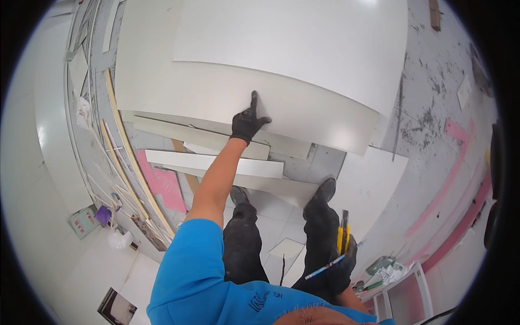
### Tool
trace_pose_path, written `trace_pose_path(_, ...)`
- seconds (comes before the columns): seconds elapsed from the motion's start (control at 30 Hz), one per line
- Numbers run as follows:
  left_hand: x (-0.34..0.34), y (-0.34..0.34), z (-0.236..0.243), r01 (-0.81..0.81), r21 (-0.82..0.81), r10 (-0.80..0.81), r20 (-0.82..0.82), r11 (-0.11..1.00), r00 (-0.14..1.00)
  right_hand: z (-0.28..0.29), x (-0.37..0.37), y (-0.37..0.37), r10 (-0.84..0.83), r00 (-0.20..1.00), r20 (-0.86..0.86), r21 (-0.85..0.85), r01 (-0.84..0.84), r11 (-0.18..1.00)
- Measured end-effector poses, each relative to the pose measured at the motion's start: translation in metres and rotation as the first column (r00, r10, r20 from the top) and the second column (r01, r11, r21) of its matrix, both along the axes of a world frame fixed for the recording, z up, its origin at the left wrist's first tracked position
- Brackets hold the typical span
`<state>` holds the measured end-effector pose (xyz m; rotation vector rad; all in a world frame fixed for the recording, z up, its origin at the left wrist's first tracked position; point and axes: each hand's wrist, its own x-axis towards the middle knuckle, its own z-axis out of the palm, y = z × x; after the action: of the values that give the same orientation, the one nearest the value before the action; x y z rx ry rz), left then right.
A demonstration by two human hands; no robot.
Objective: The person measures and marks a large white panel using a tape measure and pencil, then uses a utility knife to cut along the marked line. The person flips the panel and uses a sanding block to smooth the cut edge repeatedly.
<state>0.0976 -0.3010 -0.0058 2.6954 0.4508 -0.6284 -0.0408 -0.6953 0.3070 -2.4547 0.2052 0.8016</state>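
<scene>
The picture's top edge cuts off the big board [157, 81] and the white sheet [292, 43] on it. On the board's near edge rests the left hand [249, 120], index finger and thumb spread, the rest hard to make out, nothing visibly held. Nearer than the board, the right hand [342, 270] is closed around a yellow knife [343, 238] and blue-and-white stick [324, 267], its dark fingers blurring into the trousers [241, 244]. Left of and nearer than the board, a plastic bag [119, 239] hides its contents.
</scene>
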Motion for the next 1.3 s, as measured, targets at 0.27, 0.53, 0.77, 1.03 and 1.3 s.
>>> trace_pose_path(0.27,-0.025,-0.008,0.015,0.063,-0.080,-0.078,-0.208,0.995,0.975,-0.016,-0.070,-0.029,0.130,0.983,0.131,0.026,-0.134,0.991)
trace_pose_path(0.53,-0.163,-0.117,0.227,-0.089,-0.554,-0.302,-0.573,0.828,0.762,-0.050,-0.132,-0.014,-0.052,0.943,0.329,-0.065,0.078,0.995)
trace_pose_path(0.77,-0.254,-0.057,0.299,0.193,-0.511,-0.454,-0.453,0.838,0.767,-0.022,-0.164,-0.053,-0.563,0.791,0.237,-0.028,0.585,0.811)
trace_pose_path(1.03,-0.172,-0.025,0.382,0.033,-0.292,-0.214,-0.614,0.956,0.760,0.032,-0.199,-0.202,-0.822,0.569,0.026,-0.029,0.822,0.568)
trace_pose_path(1.3,-0.052,-0.184,0.465,-0.654,-0.535,0.172,-0.688,0.535,0.705,0.064,-0.071,-0.284,-0.740,0.673,0.012,0.189,0.725,0.662)
